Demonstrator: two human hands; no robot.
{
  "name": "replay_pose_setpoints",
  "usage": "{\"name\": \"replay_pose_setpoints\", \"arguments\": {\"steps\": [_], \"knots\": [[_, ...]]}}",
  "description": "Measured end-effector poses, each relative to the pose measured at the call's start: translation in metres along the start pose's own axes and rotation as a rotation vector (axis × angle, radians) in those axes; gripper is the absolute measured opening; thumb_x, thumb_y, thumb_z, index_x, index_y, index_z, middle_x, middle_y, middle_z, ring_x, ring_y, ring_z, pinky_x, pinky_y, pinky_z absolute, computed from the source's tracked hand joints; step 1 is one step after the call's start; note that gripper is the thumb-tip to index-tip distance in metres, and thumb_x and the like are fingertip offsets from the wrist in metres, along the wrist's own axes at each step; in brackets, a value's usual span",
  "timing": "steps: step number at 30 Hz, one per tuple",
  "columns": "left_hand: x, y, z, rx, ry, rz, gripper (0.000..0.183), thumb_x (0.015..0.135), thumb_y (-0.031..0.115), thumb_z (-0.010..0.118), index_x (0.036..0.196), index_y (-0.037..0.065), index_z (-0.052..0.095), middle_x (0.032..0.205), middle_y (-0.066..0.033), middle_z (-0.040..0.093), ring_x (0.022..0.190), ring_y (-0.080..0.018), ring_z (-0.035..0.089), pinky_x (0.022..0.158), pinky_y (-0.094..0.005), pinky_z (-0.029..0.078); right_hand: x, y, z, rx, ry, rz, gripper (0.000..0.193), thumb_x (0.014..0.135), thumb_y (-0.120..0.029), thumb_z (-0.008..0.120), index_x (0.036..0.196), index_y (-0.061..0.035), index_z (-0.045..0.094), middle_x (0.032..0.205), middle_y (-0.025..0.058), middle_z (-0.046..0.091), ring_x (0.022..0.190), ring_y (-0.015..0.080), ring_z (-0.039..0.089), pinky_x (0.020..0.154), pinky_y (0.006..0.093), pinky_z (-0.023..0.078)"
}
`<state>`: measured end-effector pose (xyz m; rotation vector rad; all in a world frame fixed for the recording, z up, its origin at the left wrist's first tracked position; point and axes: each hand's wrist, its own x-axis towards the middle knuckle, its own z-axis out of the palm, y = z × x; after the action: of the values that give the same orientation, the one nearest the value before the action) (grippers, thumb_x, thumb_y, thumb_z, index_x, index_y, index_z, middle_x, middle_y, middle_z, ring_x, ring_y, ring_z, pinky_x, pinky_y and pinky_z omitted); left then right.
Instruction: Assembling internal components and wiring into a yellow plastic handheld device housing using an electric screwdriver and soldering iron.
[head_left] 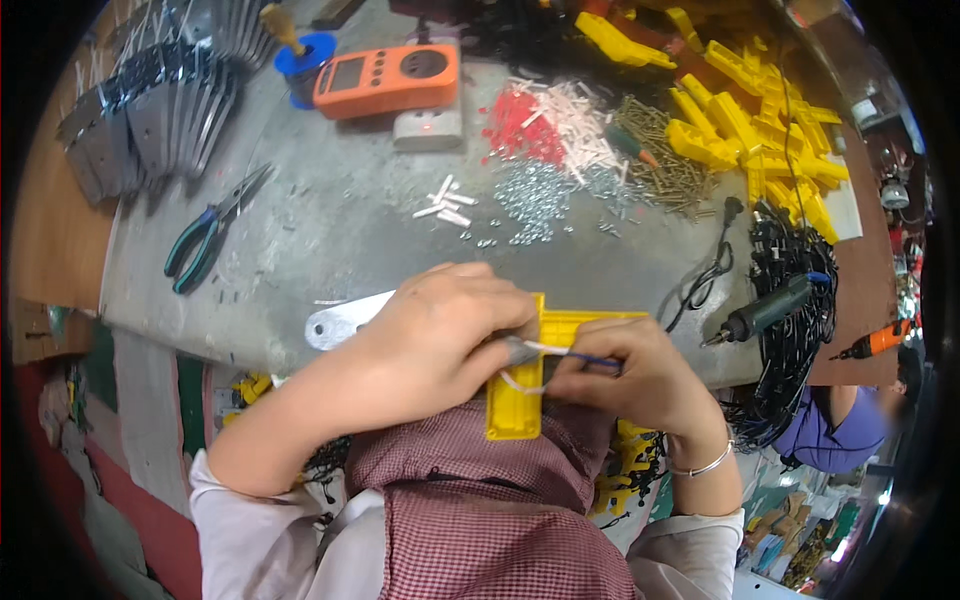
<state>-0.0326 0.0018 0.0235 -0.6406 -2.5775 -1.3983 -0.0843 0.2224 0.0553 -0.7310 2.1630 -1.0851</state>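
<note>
Left hand (440,340): your fingers curled tight over the yellow plastic housing (520,385) and a metal bracket (340,322) | right hand (625,375): pinching a white wire (545,350) at the housing | housing: at worktop (330,220) edge, above your lap

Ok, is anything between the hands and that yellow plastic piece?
Nothing visible. The left hand already rests on the yellow plastic piece, and the right hand pinches a thin blue-handled tool over it, with white wire looping across its face.
</note>
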Motion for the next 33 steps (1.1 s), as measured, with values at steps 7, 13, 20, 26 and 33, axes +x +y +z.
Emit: {"name": "replay_pose_setpoints", "arguments": {"steps": [7,13,20,26,33], "knots": [[0.035,0.010,-0.023,0.037,-0.502,0.083,0.017,0.068,-0.001,0.062,0.083,0.003,0.054,0.080,-0.0124,0.056,0.083,-0.0329,0.056,0.072,-0.0429,0.047,-0.002,0.013,0.006,-0.268,-0.186,-0.236,0.025,0.079,-0.027,0.070,0.077,-0.0030,0.064,0.071,0.0143,0.062,0.069,0.0342,0.061,0.062,0.0422,0.046],[0.004,0.020,0.010,0.458,-0.156,0.286,0.016,0.065,0.013,0.061,0.076,0.007,0.051,0.076,-0.0063,0.052,0.076,-0.0234,0.054,0.064,-0.0340,0.045,0.023,0.009,-0.055,-0.070,-0.008,-0.290,0.021,0.085,-0.022,0.064,0.093,-0.0024,0.066,0.079,0.0133,0.066,0.075,0.0296,0.066,0.071,0.0398,0.051],[0.003,0.013,0.040,0.489,0.209,0.204,0.020,0.057,0.009,0.063,0.071,0.006,0.049,0.079,-0.0055,0.058,0.077,-0.0240,0.058,0.065,-0.0362,0.045,0.145,0.071,-0.119,-1.112,0.567,-0.236,0.043,0.075,-0.005,0.059,0.118,-0.0075,0.058,0.110,0.0136,0.063,0.109,0.0311,0.055,0.092,0.0403,0.047],[-0.007,0.006,0.047,0.436,0.309,0.051,0.026,0.049,0.000,0.064,0.069,0.005,0.047,0.080,-0.0056,0.060,0.076,-0.0252,0.058,0.063,-0.0363,0.044,0.077,-0.031,-0.080,-0.237,0.755,-0.246,0.021,0.076,0.006,0.043,0.092,-0.0027,0.055,0.086,0.0062,0.056,0.079,0.0127,0.053,0.072,0.0277,0.045],[-0.003,0.015,0.050,0.400,0.263,0.002,0.024,0.050,0.001,0.065,0.067,0.005,0.048,0.079,-0.0050,0.059,0.076,-0.0247,0.057,0.062,-0.0355,0.043,0.032,-0.006,-0.038,0.944,0.086,-0.681,0.040,0.092,-0.042,0.049,0.083,-0.0029,0.049,0.079,0.0113,0.056,0.062,0.0135,0.049,0.053,0.0243,0.034]]}}
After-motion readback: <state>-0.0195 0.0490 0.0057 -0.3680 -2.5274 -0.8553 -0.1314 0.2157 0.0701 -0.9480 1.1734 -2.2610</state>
